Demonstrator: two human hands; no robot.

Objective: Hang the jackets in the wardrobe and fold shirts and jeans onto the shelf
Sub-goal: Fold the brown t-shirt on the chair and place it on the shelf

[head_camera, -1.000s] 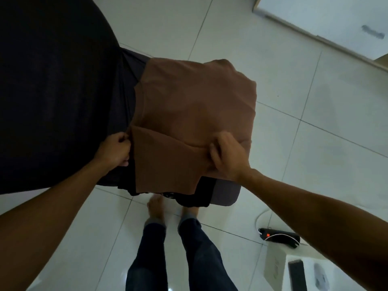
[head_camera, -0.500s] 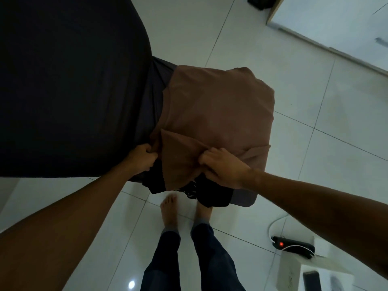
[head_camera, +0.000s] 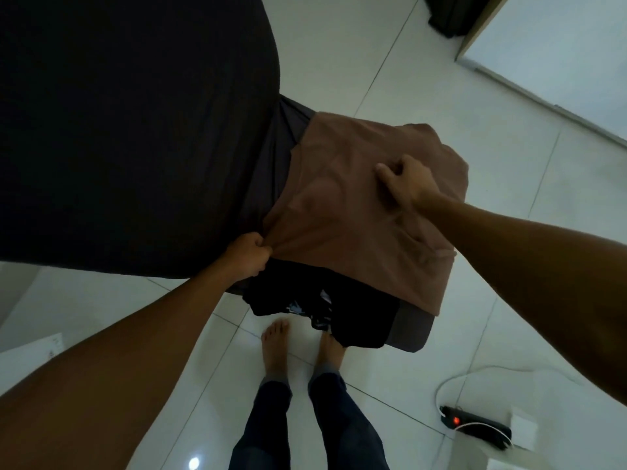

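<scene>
At centre frame, on the dark bed [head_camera: 135, 130], one soft brown shirt [head_camera: 342, 232] lies part-folded over one black garment [head_camera: 356, 313], its near flap now turned up; the left hand [head_camera: 249, 257] pinches its left corner, while the right hand [head_camera: 403, 181], moved up from the near edge, presses with loosely curled fingers [head_camera: 383, 171].

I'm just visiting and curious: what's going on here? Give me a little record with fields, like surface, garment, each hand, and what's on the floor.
surface: dark-covered bed
garment: brown shirt, partly folded, lying at the bed's corner
underneath: dark clothes hanging over the edge
left hand: pinches the shirt's near left corner
right hand: on top of the shirt, fingers curled on the cloth; grip unclear
floor: white tiles, power strip with a red light, white cable
person: standing barefoot
</scene>
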